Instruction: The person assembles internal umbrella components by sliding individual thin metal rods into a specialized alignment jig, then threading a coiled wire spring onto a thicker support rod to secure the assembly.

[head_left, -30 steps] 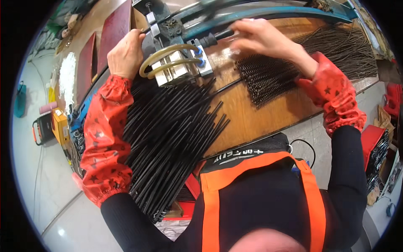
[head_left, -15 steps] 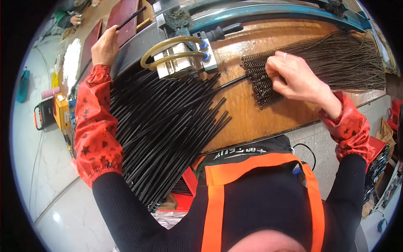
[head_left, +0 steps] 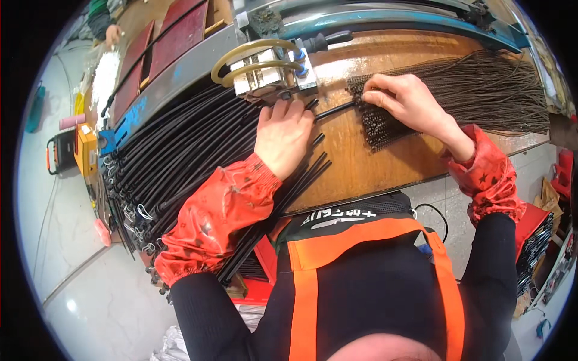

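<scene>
My left hand (head_left: pixel 284 137) lies across the right end of a wide bundle of black rods (head_left: pixel 198 141). Its fingers are bent and pressed together on a black rod beneath a metal clamp unit (head_left: pixel 259 72); the fingertips are partly hidden. One glossy black rod end (head_left: pixel 334 112) runs from beside these fingers toward my right hand (head_left: pixel 410 103). That hand pinches thumb to fingers at the left ends of many thin, dark brown coiled springs (head_left: pixel 457 90), close to the rod's tip. The exact pinch point is too small to make out. Red patterned sleeves cover both forearms.
A wooden bench top (head_left: pixel 319 174) carries the springs. Yellowish hoses (head_left: pixel 223 63) loop from the clamp unit. Behind runs a blue metal bar (head_left: pixel 385 24); dark red boards (head_left: pixel 180 39) lie at the far left. Another person's hand (head_left: pixel 113 35) shows at the upper left.
My left hand has come down from the far left boards to the rods under the clamp unit. My right hand has shifted left to the spring ends, beside the rod tip.
</scene>
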Available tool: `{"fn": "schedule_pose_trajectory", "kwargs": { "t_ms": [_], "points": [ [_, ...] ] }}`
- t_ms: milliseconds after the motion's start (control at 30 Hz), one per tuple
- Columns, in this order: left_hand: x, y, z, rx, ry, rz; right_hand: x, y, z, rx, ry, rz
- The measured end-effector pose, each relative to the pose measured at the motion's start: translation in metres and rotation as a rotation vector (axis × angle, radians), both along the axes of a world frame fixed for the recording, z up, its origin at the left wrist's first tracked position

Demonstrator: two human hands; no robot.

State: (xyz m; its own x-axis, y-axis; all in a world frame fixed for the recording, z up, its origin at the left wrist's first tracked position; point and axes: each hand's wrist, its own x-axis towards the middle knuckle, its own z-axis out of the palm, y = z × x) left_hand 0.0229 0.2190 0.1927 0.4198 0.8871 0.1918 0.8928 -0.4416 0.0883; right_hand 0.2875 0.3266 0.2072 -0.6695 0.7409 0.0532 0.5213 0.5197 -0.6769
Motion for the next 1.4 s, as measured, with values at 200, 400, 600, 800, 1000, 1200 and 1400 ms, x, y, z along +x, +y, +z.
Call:
{"fn": "schedule_pose_trajectory", "kwargs": {
  "t_ms": [200, 400, 600, 800, 1000, 1200, 1400],
  "points": [
    [-0.006, -0.012, 0.033, -0.137, -0.167, 0.07, 0.008, -0.017, -0.001, -0.156, 0.105, -0.11],
    [0.004, -0.015, 0.051, -0.191, -0.217, 0.028, 0.012, -0.02, -0.01, 0.07, 0.388, -0.006],
    [0.02, -0.006, 0.074, -0.227, -0.185, -0.081, 0.031, -0.026, -0.023, 0.379, 0.29, 0.101],
    [0.043, 0.028, 0.097, -0.196, -0.151, -0.225, 0.048, -0.013, -0.001, 0.74, 0.351, 0.075],
    [0.052, 0.091, 0.157, 0.098, -0.007, -0.212, 0.143, 0.055, 0.005, 0.663, 0.186, -0.472],
    [0.1, 0.15, 0.127, 0.149, 0.136, -0.436, 0.137, 0.075, 0.001, 0.634, 0.22, -0.252],
    [0.096, 0.166, 0.119, 0.102, 0.078, -0.289, 0.155, 0.1, 0.019, 0.601, -0.058, -0.654]
  ]
}}
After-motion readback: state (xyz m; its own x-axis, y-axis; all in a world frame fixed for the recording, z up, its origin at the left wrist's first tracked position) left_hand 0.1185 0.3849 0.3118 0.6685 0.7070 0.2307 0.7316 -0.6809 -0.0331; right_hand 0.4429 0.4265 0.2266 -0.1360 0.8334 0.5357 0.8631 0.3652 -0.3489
